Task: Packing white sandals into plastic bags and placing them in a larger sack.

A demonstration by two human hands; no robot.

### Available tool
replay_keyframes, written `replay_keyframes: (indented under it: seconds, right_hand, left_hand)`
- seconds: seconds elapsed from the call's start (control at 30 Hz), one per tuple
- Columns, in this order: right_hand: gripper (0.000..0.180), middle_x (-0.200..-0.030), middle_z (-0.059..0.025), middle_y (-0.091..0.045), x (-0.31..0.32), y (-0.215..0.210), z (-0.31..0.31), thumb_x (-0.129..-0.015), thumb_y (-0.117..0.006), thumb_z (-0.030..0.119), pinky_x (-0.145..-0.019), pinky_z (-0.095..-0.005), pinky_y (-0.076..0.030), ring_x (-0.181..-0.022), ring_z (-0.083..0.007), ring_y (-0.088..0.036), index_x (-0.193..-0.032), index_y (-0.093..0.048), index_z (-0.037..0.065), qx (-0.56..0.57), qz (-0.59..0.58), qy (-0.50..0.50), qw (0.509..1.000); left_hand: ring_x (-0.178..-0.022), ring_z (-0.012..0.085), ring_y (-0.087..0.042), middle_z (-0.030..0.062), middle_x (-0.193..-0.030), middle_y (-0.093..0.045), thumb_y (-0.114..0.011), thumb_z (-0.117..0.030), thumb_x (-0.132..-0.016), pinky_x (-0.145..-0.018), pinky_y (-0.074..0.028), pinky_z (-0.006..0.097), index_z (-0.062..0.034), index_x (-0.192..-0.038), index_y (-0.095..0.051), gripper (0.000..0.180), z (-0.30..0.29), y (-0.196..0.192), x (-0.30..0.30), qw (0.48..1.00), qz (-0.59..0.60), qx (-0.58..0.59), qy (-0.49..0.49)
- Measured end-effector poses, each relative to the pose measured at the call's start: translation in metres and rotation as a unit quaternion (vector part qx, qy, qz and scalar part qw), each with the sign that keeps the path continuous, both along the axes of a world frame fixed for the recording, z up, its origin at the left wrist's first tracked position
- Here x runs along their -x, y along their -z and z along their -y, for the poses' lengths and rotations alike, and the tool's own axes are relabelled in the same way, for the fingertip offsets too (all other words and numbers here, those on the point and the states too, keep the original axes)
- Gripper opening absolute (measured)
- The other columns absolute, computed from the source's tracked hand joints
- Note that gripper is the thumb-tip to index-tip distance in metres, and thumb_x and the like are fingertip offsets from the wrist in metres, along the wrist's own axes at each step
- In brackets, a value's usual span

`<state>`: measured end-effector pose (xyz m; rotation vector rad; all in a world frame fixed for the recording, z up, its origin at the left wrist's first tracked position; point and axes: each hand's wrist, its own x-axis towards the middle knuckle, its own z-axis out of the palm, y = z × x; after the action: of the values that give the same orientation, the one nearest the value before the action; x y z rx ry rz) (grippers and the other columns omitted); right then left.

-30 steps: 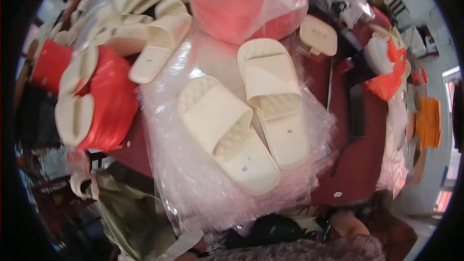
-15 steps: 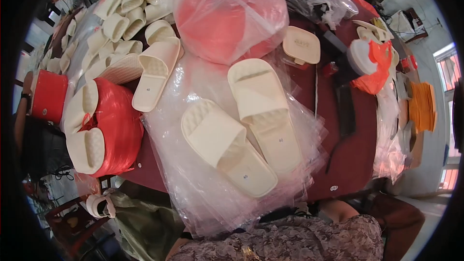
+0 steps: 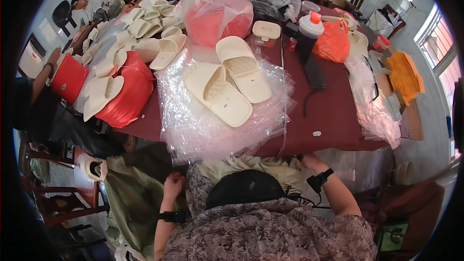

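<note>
Two cream slide slippers, the left slipper (image 3: 217, 94) and the right slipper (image 3: 244, 70), lie side by side, soles down, on a stack of clear plastic bags (image 3: 193, 137). They touch each other, and neither hand is on them. Below the table's front edge, my left hand (image 3: 175, 184) hangs beside a dark green cloth (image 3: 140, 193). Its fingers are curled in, and nothing shows in them. My right hand (image 3: 309, 161) is at the table's front edge, right of the bag stack. Its fingertips are partly hidden there, so their grip is unclear.
On the dark red table (image 3: 324, 111) stand a red bundle (image 3: 130, 92) with slippers, a pile of slippers (image 3: 150, 21), a pink bundle (image 3: 217, 21) in clear plastic, a lidded box (image 3: 266, 30), a dark bottle (image 3: 308, 36) and an orange bag (image 3: 332, 41). A co-worker's arm (image 3: 43, 75) is at left.
The view has tilted, so the table sits higher in the picture, and both my hands now show. The two slippers still lie on the bag stack.
</note>
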<state>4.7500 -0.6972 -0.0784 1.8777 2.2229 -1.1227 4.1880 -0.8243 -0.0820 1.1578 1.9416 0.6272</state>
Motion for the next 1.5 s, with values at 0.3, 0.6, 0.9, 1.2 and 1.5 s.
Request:
replay_keyframes:
  seconds: [0.3, 0.6, 0.9, 1.2, 1.5]
  right_hand:
    - [0.030, -0.105, -0.0138, -0.062, 0.063, -0.142, 0.063, -0.085, -0.066, 0.028, -0.081, -0.0385, -0.050, -0.093, -0.0330, -0.063, -0.107, -0.066, 0.007, -0.150, -0.154, -0.064, 0.975]
    - [0.040, -0.090, -0.0185, -0.066, 0.068, -0.130, 0.076, -0.092, -0.055, 0.037, -0.074, -0.0419, -0.048, -0.085, -0.0329, -0.064, -0.112, -0.062, 0.003, 0.079, -0.025, -0.189, 0.979]
    - [0.033, -0.093, -0.0115, -0.069, 0.072, -0.154, 0.084, -0.087, -0.060, 0.041, -0.075, -0.0420, -0.051, -0.088, -0.0309, -0.065, -0.100, -0.070, 0.013, 0.038, 0.108, -0.173, 0.978]
    - [0.029, -0.091, -0.0115, -0.069, 0.075, -0.165, 0.080, -0.082, -0.062, 0.042, -0.075, -0.0441, -0.052, -0.086, -0.0351, -0.065, -0.095, -0.072, 0.017, 0.014, 0.095, -0.254, 0.963]
    - [0.013, -0.078, 0.0026, -0.064, 0.089, -0.263, -0.046, -0.086, -0.069, 0.010, -0.060, -0.0217, -0.043, -0.065, -0.0036, -0.052, -0.096, -0.068, 0.002, -0.290, -0.360, 0.065, 0.884]
  left_hand:
    - [-0.109, 0.0331, -0.053, 0.0099, -0.114, -0.061, -0.072, -0.008, -0.074, -0.094, -0.045, 0.041, -0.0140, -0.124, -0.060, 0.052, -0.015, -0.128, -0.118, 0.884, -0.131, -0.280, 0.352]
    - [-0.087, 0.0304, -0.059, 0.0110, -0.084, -0.064, -0.058, -0.003, -0.074, -0.085, -0.045, 0.039, -0.0040, -0.086, -0.070, 0.017, 0.001, -0.110, -0.089, 0.875, -0.137, -0.201, 0.419]
    - [-0.076, 0.0360, -0.061, 0.0155, -0.078, -0.065, -0.063, -0.012, -0.079, -0.071, -0.049, 0.044, -0.0045, -0.086, -0.071, 0.012, 0.015, -0.089, -0.077, 0.934, -0.128, -0.170, 0.288]
    - [-0.078, 0.0319, -0.060, 0.0127, -0.079, -0.061, -0.066, -0.012, -0.082, -0.071, -0.048, 0.039, -0.0036, -0.095, -0.068, 0.015, -0.005, -0.182, -0.091, 0.940, -0.101, -0.211, 0.247]
    - [-0.079, 0.0289, -0.062, 0.0110, -0.084, -0.065, -0.065, 0.001, -0.079, -0.072, -0.049, 0.036, -0.0034, -0.090, -0.069, 0.012, -0.061, -0.263, -0.132, 0.900, -0.072, -0.362, 0.233]
